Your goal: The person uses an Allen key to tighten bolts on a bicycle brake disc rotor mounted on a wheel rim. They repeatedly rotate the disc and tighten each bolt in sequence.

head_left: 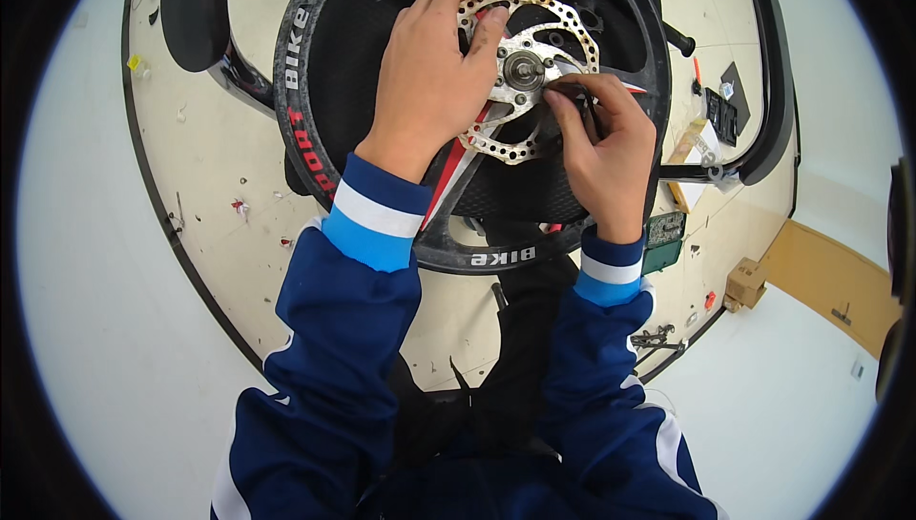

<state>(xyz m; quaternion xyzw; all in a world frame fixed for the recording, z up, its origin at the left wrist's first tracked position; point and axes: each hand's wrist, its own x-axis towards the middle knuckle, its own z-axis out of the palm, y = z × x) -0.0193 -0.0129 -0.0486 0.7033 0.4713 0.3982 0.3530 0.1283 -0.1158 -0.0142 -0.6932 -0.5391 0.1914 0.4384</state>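
A silver brake disc with a ring of holes lies over the hub of a black bicycle wheel with red and white spoke markings. My left hand is closed on the disc's upper left edge, thumb on top of the metal and fingers reaching past the rim. Close to the hub's right side, my right hand pinches a thin dark tool, bent in shape and mostly hidden by the fingers. Its tip is near the disc's inner bolts; whether it sits in one cannot be told.
The wheel rests on a black chair seat between a left armrest and a right armrest. On the floor to the right are a black tool case, a white-and-yellow box, a green case and a cardboard box.
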